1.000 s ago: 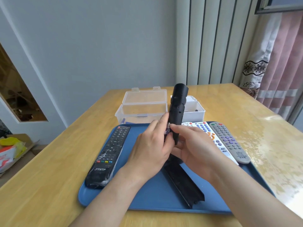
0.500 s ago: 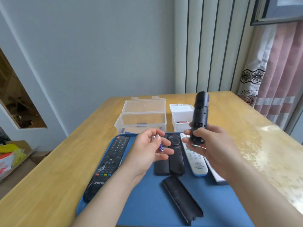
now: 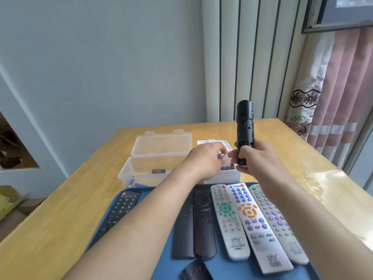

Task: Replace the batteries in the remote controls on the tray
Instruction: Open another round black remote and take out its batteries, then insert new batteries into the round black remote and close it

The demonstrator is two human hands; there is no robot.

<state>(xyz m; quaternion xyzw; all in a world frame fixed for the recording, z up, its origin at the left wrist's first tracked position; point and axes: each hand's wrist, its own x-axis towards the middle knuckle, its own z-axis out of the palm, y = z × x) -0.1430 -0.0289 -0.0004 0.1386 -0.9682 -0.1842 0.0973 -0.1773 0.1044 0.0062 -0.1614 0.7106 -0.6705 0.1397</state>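
Remote [image 3: 244, 136] upright, gripped by the curled right hand [image 3: 257, 158]; left hand [image 3: 203, 158] alongside pinches a battery [image 3: 221, 156] just above the white box [image 3: 222, 176]. Mid-swap, probably; next needs a fresh battery lined up polarity-right.

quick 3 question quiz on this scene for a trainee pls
1. True or false: the left hand pinches a battery above the small white box.
2. What does the right hand grip? A) a white remote B) the upright black remote C) a loose battery cover
3. How many light-coloured remotes lie on the blue tray?

Key: 1 true; 2 B; 3 three.
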